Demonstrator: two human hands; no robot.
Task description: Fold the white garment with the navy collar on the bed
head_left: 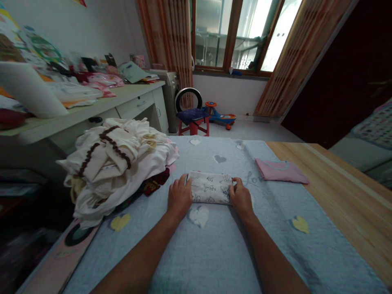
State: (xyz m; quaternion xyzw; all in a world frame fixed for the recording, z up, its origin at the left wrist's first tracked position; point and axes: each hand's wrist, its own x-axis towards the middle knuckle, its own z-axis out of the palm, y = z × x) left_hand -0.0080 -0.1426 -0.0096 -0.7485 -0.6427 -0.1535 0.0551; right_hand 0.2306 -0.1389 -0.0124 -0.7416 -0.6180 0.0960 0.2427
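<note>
A folded white cloth [210,188] with dark printed lettering and drawings lies in front of me as a neat rectangle. My left hand [180,192] holds its left end, thumb and fingers closed at the edge. At the opposite end my right hand [241,196] grips the cloth the same way. Beneath is a light blue cover [214,249] patterned with hearts. To the right, a folded pink garment [281,170] with a pale blue neckline rests partly on the cover. What kind of garment the white cloth is, I cannot tell.
Left of my hands sits a heap of cream and white clothes [122,159], with dark red fabric under it. Wooden boards [346,183] run along the right. Behind are a cluttered desk [134,96], a red stool [193,127] and a blue ride-on toy [222,117].
</note>
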